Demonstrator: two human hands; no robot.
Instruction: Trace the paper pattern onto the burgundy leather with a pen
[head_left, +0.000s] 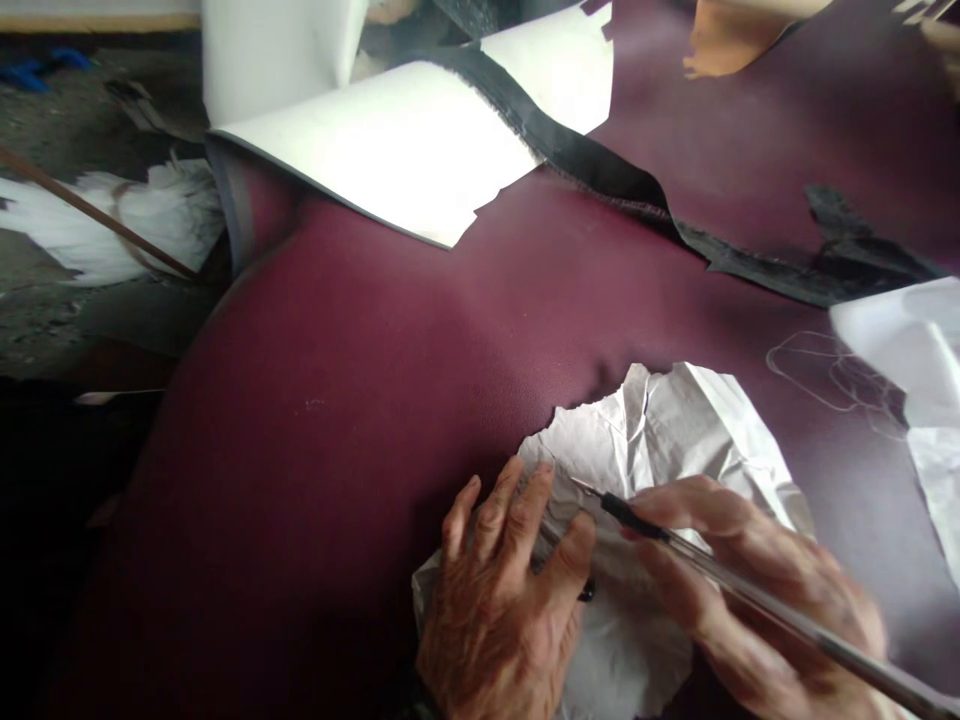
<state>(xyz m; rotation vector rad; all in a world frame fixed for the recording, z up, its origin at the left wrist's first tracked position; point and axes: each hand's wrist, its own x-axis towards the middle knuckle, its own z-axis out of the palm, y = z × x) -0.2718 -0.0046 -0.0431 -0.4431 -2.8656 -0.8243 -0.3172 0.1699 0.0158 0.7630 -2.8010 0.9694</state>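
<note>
A crumpled sheet of pale paper (690, 430) with torn edges lies on a dark red leather-like sheet (360, 380). My left hand (510, 600) rests on the paper with its fingers spread, pressing it flat. Beneath the left thumb a small black object (587, 590) shows in part; I cannot make out what it is. In my right hand (757, 590) is a pen (720, 575) with a black grip and a clear barrel. Its tip points at the paper, just right of the left fingertips; whether it touches is unclear.
Across the back, a white-backed sheet (390, 140) is folded over, with a black strip (600, 170) running right from it. White paper (915, 350) and loose thread (825, 370) lie at right. A tan piece (731, 35) sits at the top. Bundled white material (150, 220) is at left.
</note>
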